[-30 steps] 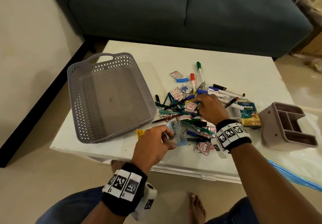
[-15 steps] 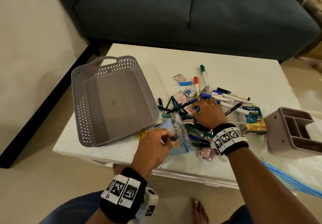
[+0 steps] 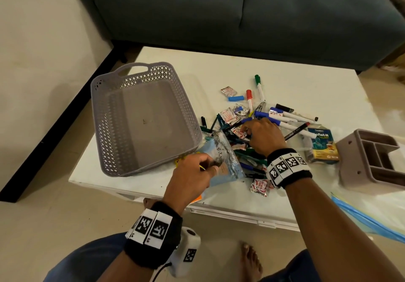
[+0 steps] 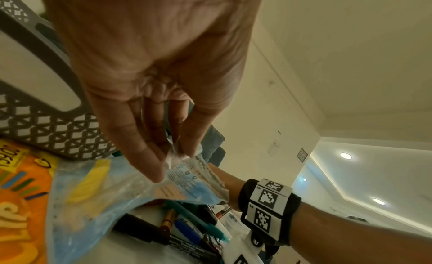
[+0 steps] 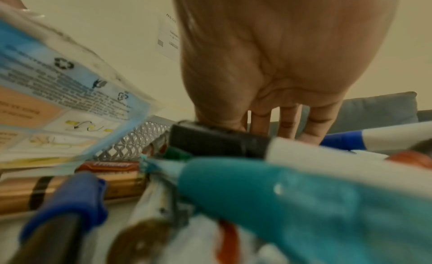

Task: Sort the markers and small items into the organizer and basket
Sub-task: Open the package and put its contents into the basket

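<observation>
My left hand [image 3: 210,167] pinches the top edge of a clear blue-printed plastic packet [image 3: 221,156] between thumb and fingertips [image 4: 151,168], lifted beside the near right corner of the grey perforated basket [image 3: 105,115]. The packet [image 4: 182,183] hangs over several pens. My right hand [image 3: 247,130] reaches down into the pile of markers [image 3: 285,119] and sachets, its fingers [image 5: 261,120] fairly straight by a red-white sachet [image 3: 238,131]. A black marker cap [image 5: 210,138] hides their tips. The taupe organizer [image 3: 350,150] stands at the table's right.
A yellow-green medicine box [image 3: 322,148] lies between the pile and the organizer. An orange crayon box [image 4: 21,203] sits under the packet at the table's near edge. Blue plastic sheeting [image 3: 361,218] hangs off the right front. A dark sofa [image 3: 241,14] stands behind the white table [image 3: 306,84].
My left hand has raised the plastic packet off the table, nearer the basket's corner. My right hand stays in the pile, its fingers shifted slightly onto the sachet.
</observation>
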